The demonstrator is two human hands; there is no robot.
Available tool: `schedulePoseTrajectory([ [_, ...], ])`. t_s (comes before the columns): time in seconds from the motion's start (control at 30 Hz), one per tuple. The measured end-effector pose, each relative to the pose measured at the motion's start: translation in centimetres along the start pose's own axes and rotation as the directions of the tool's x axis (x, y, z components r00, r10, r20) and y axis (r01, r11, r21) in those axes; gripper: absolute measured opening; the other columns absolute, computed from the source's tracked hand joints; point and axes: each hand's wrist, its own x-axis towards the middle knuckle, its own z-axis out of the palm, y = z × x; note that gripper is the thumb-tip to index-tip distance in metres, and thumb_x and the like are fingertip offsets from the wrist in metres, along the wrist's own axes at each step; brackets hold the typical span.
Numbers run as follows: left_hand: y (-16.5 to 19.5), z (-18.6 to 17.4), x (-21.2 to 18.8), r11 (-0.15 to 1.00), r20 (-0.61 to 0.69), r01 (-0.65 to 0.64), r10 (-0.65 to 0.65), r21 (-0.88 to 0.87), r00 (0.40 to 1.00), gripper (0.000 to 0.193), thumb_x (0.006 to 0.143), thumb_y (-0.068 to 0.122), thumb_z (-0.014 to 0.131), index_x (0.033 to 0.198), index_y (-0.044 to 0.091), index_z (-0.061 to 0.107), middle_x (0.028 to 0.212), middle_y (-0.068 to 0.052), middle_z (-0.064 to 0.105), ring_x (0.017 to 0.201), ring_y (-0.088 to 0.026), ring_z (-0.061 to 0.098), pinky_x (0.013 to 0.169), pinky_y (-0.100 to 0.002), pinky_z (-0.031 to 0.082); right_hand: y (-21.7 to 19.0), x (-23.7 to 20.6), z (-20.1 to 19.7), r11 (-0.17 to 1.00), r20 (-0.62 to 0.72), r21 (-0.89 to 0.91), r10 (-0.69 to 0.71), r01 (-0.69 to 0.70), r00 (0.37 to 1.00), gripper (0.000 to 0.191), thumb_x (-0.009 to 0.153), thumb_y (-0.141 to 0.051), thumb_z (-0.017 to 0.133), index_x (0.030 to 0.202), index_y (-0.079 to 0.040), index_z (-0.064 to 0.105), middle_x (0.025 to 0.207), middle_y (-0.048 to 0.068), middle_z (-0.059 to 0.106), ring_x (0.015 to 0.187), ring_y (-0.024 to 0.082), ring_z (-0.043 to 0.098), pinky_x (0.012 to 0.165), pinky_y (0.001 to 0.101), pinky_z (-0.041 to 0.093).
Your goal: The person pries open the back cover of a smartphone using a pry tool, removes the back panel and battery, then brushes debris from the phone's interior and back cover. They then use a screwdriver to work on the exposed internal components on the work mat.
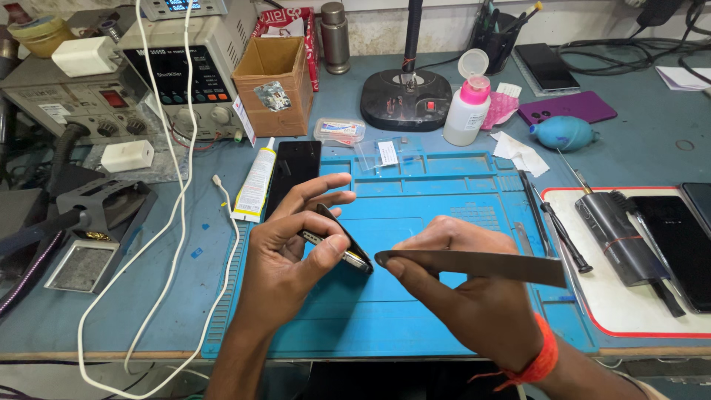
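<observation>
My left hand (296, 241) holds a dark phone (342, 241) on its edge above the blue work mat (429, 200), thumb and fingers pinching its frame. My right hand (463, 285) grips a flat metal pry tool (474, 265), a thin dark blade lying level, with its tip at the phone's lower corner. An orange band is on my right wrist. A black glass panel (294, 174) lies flat on the mat's left edge, just beyond my left fingers.
A glue tube (255, 181) and white cable (178, 222) lie left. A cardboard box (275, 81), bench power supply (181, 74), lamp base (406, 100), pink-capped bottle (468, 107) and blue air blower (563, 133) stand behind. A white tray (592, 296) with tools and phones is right.
</observation>
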Motion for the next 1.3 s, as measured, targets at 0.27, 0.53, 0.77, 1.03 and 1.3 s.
schedulePoseTrajectory([
  [0.27,0.0,0.3,0.2,1.000,-0.033,0.004,-0.004,-0.002,0.999,0.014,0.092,0.012,0.071,0.092,-0.001,0.073,0.147,-0.019,0.057,0.133,-0.029,0.060,0.109,-0.041,0.049,0.0,0.1,0.9,0.985,-0.052,-0.093,-0.149,0.144,0.987,0.012,0.085,-0.008,0.082,0.091,-0.004,0.072,0.075,0.004,0.071,0.061,0.011,0.064,0.053,0.0256,0.047],
  [0.53,-0.4,0.7,0.7,1.000,-0.093,0.017,-0.015,0.015,0.996,0.014,0.092,0.012,0.071,0.090,-0.001,0.071,0.145,-0.019,0.058,0.130,-0.027,0.063,0.103,-0.037,0.052,-0.1,0.0,2.0,0.938,-0.162,-0.231,-0.298,0.257,0.941,0.021,0.083,0.000,0.084,0.097,-0.003,0.068,0.083,0.007,0.071,0.066,0.011,0.069,0.055,0.0230,0.051],
  [0.77,-0.7,0.9,0.9,1.000,-0.138,0.019,-0.020,-0.012,0.990,0.015,0.094,0.015,0.070,0.093,0.000,0.070,0.143,-0.017,0.059,0.129,-0.024,0.062,0.100,-0.035,0.053,1.1,0.2,3.3,0.909,-0.199,-0.298,-0.358,0.292,0.912,0.022,0.083,0.005,0.084,0.099,-0.002,0.070,0.079,0.008,0.068,0.063,0.012,0.063,0.055,0.0248,0.047],
  [1.03,-1.3,1.3,1.1,1.000,-0.203,0.029,-0.026,0.011,0.979,0.021,0.096,0.021,0.070,0.091,0.001,0.065,0.137,-0.015,0.064,0.124,-0.019,0.063,0.097,-0.030,0.051,3.1,-0.2,3.9,0.915,-0.211,-0.298,-0.342,0.273,0.916,0.019,0.085,0.004,0.082,0.097,-0.001,0.069,0.083,0.009,0.069,0.067,0.014,0.065,0.057,0.0253,0.049],
  [1.3,-1.6,2.2,1.2,0.999,-0.245,0.040,-0.037,0.005,0.969,0.023,0.092,0.022,0.075,0.090,0.001,0.065,0.133,-0.015,0.064,0.117,-0.015,0.061,0.095,-0.029,0.052,3.6,-0.2,3.4,0.944,-0.218,-0.259,-0.264,0.206,0.939,0.017,0.084,0.000,0.083,0.097,-0.001,0.072,0.082,0.008,0.071,0.067,0.014,0.068,0.059,0.0255,0.052],
])
